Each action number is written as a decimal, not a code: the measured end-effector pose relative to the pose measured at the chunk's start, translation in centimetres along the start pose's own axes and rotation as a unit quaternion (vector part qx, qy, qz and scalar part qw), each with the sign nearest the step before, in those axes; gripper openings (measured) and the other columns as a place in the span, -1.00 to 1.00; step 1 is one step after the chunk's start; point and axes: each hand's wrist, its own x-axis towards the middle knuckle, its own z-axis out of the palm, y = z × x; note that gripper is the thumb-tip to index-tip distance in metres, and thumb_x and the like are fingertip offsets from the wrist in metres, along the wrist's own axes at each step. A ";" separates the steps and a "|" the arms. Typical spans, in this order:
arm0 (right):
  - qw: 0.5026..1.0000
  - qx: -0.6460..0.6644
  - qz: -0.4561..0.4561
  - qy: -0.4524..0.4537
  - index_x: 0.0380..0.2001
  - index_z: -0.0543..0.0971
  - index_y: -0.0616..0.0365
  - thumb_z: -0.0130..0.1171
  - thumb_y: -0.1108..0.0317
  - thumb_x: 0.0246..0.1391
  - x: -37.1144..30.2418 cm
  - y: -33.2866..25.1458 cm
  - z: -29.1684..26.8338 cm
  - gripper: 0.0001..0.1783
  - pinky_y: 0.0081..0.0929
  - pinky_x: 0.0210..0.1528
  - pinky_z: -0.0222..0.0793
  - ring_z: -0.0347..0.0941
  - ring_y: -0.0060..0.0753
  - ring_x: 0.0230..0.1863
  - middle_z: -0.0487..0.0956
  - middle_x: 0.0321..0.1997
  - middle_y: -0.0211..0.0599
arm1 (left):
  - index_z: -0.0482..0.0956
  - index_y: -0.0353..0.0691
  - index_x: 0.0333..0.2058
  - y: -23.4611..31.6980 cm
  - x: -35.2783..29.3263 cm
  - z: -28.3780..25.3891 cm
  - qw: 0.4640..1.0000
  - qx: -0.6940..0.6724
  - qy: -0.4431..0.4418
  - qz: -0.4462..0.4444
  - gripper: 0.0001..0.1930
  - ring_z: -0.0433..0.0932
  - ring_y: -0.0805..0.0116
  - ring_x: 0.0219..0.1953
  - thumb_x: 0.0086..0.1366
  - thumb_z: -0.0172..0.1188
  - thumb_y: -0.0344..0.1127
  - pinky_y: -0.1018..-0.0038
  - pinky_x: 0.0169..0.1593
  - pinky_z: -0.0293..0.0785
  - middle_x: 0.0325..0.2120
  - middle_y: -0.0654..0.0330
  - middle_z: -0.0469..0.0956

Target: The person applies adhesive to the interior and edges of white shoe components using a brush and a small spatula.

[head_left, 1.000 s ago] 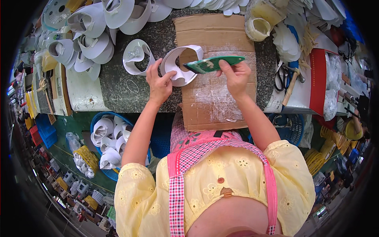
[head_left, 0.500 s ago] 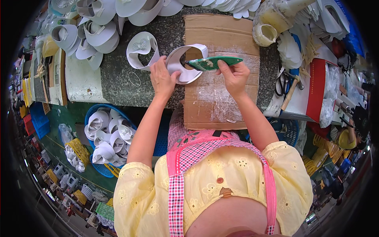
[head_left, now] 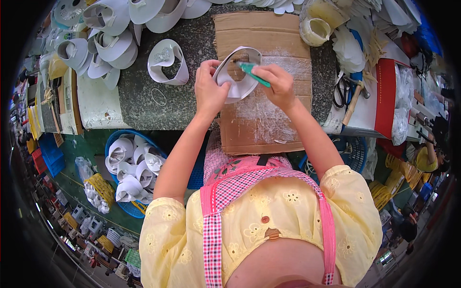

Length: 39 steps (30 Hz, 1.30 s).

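Observation:
My left hand (head_left: 209, 87) holds a curved white shoe-upper piece (head_left: 236, 77) over a glue-stained cardboard sheet (head_left: 269, 117) on the stone-topped bench. Gripped in my right hand (head_left: 277, 84) is a green-handled brush (head_left: 253, 74). The brush's tip rests inside the white piece near its top edge. Both hands are close together above the cardboard's upper half.
Another looped white piece (head_left: 167, 61) and a rubber band (head_left: 159, 96) lie on the bench to the left. Several white pieces pile at the upper left (head_left: 103, 33). A glue pot (head_left: 317, 29) stands at the upper right. Scissors (head_left: 342, 91) lie at right. A blue basket (head_left: 132, 168) of white pieces sits below.
My right hand has turned the brush from lying flat above the piece to pointing down into it. My left hand has tilted the white piece toward the brush.

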 end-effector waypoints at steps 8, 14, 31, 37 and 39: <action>0.993 -0.102 0.008 -0.056 -0.40 0.52 0.14 0.07 0.59 -0.33 -1.5 1.7 -0.9 -0.72 -0.46 -0.43 0.37 0.44 -0.22 -0.44 0.51 -0.41 -0.22 | 0.26 -0.22 -0.20 3.8 1.6 1.8 0.991 0.055 -0.022 0.118 -0.55 0.39 0.10 -0.28 -0.18 0.05 -0.56 0.33 -0.21 0.32 -0.37 0.04 0.33; 0.998 -0.063 -0.023 0.017 -0.42 0.50 0.08 0.09 0.54 -0.29 0.2 2.2 -1.0 -0.76 -0.42 -0.45 0.36 0.42 -0.23 -0.46 0.49 -0.47 -0.27 | 0.25 -0.22 -0.19 4.8 2.8 1.8 0.989 0.063 -0.057 0.123 -0.54 0.39 0.08 -0.26 -0.18 0.05 -0.56 0.31 -0.19 0.31 -0.35 0.02 0.34; 0.994 -0.070 0.082 -0.026 -0.46 0.50 0.05 0.13 0.53 -0.29 -1.8 1.1 -1.0 -0.80 -0.43 -0.52 0.31 0.42 -0.26 -0.51 0.47 -0.53 -0.29 | 0.30 -0.23 -0.27 4.0 3.1 1.1 0.998 0.012 -0.040 0.045 -0.54 0.46 0.29 -0.44 -0.23 0.25 -0.46 0.45 -0.32 0.37 -0.52 0.14 0.43; 0.995 0.022 0.102 0.009 -0.46 0.51 0.06 0.14 0.56 -0.33 -1.7 -0.2 -0.7 -0.76 -0.43 -0.51 0.32 0.42 -0.25 -0.52 0.45 -0.58 -0.29 | 0.37 -0.28 -0.41 -0.1 -0.7 0.5 0.998 -0.055 -0.014 0.001 -0.69 0.44 0.34 -0.51 -0.18 0.28 -0.44 0.49 -0.34 0.38 -0.54 0.14 0.46; 0.996 0.020 0.084 0.030 -0.46 0.51 0.07 0.14 0.55 -0.32 -2.3 0.1 0.2 -0.77 -0.42 -0.50 0.32 0.42 -0.24 -0.52 0.45 -0.57 -0.29 | 0.38 -0.29 -0.41 -2.2 -1.9 0.5 0.993 -0.083 -0.008 -0.086 -0.68 0.43 0.42 -0.49 -0.17 0.29 -0.43 0.51 -0.35 0.37 -0.54 0.18 0.47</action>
